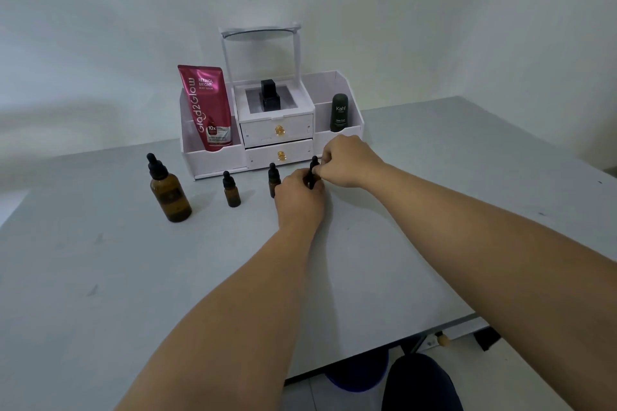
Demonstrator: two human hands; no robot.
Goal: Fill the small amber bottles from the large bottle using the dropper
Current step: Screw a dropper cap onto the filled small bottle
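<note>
I see much free room on the grey table (pixel 100 277) between the bottles and its near edge at lower right, while the white plastic drawer organizer (pixel 213 157) closes the far side. The left hand (pixel 298 193) curls round one small amber glass bottle (pixel 314 166) and the right hand (pixel 347 162) pinches its black dropper cap; a second small amber bottle (pixel 273 178), a third one (pixel 232 192) and the large amber dropper bottle (pixel 170 193) stand to the left. I read "Glad2Glow Retinol Bright" on the pink tube (pixel 207 107) and "Kahf" on the dark green container (pixel 340 112).
</note>
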